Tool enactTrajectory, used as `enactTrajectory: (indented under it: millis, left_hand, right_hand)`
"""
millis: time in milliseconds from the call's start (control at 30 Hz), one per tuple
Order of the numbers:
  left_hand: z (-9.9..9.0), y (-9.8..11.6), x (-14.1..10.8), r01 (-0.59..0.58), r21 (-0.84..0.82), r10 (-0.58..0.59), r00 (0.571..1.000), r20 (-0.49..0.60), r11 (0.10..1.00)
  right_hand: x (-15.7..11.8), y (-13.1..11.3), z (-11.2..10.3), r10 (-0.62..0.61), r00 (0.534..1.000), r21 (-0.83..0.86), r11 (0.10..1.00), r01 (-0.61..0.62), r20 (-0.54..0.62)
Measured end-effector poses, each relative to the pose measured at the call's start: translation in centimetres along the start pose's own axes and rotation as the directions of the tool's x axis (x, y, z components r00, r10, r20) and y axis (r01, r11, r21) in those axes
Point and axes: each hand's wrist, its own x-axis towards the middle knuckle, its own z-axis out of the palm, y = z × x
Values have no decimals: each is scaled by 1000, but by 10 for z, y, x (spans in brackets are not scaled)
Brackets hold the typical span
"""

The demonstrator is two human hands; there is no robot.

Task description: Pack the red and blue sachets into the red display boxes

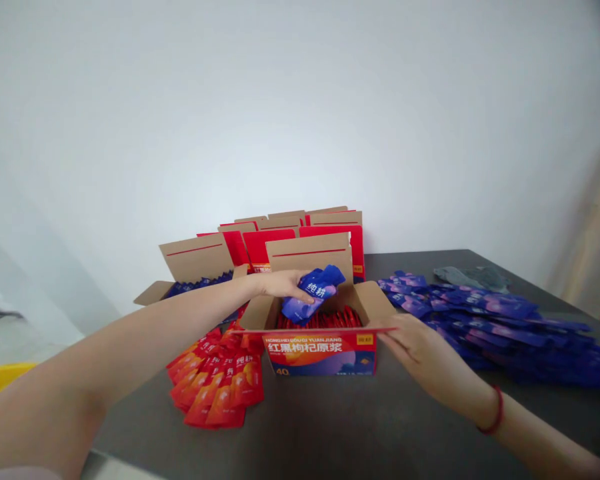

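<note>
My left hand (286, 285) is closed around a small stack of blue pouches (314, 293) with white lettering, held tilted over an open carton (321, 355). Red pouches (337, 318) stand packed in a row inside that carton, partly hidden under the blue ones. At the carton's right front corner, my right hand (414, 343) grips the front flap (380, 331); some of its fingers are hidden by the flap. The carton's back lid (307, 255) stands up, and its side flaps spread outward.
Red pouches (220, 380) lie fanned on the dark table (310, 433) at left. Blue pouches (495, 323) are heaped at right, near a grey cloth (473, 277). Behind stand several open cartons (270, 240), and an open carton (195, 260) at left holds blue pouches. A yellow object (0, 380) shows far left.
</note>
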Motion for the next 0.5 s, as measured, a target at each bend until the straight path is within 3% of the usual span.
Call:
enactTrajectory:
  millis: [133,267,400,500]
  left_hand:
    - [-8,-7,4,-78,187,35,975,221,979]
    - [-9,-10,3,-156,290,78,962,263,944]
    - [-4,-12,-1,-342,538,160,921,356,770]
    - [1,-15,-7,-415,603,160,888,431,681]
  right_hand:
    - [5,26,-8,124,989,-4,992,-124,-79]
    - [-2,40,-8,224,966,79,973,-215,-130]
    - [-8,40,-6,238,961,79,970,-229,-139]
    - [-8,37,-6,237,961,97,969,-225,-141]
